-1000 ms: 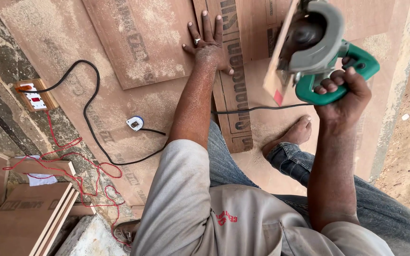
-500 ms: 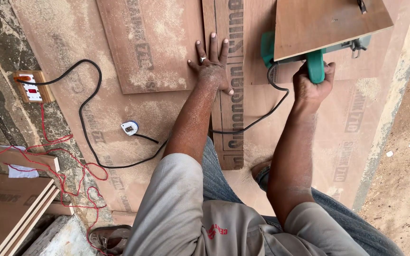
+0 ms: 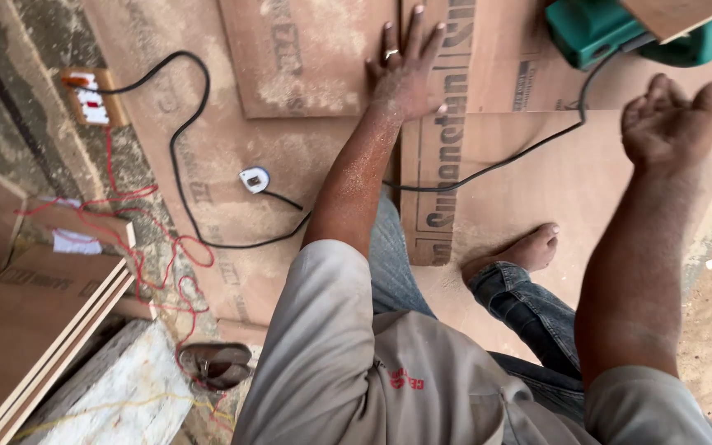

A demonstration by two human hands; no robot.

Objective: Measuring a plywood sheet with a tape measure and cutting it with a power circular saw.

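My left hand (image 3: 405,70) lies flat with spread fingers on a narrow plywood strip (image 3: 442,156), a ring on one finger. My right hand (image 3: 671,119) hovers open and holds nothing, just below a green power saw (image 3: 599,31) that rests on the plywood at the top right, partly under a wooden offcut (image 3: 677,12). The saw's black cable (image 3: 496,165) runs across the boards to the left. My bare foot (image 3: 521,251) rests on the large plywood sheet (image 3: 587,189), which is dusted with sawdust.
A switch box (image 3: 91,97) with red wires (image 3: 150,239) sits at left, with a white plug (image 3: 254,179) lying loose. Stacked boards (image 3: 35,330) and a white slab (image 3: 125,395) are at lower left, next to a sandal (image 3: 216,363). Bare ground runs along the right edge.
My right hand has set the green saw down at the top right and let go; it now hangs open beside it. My left hand stays pressed on the strip.
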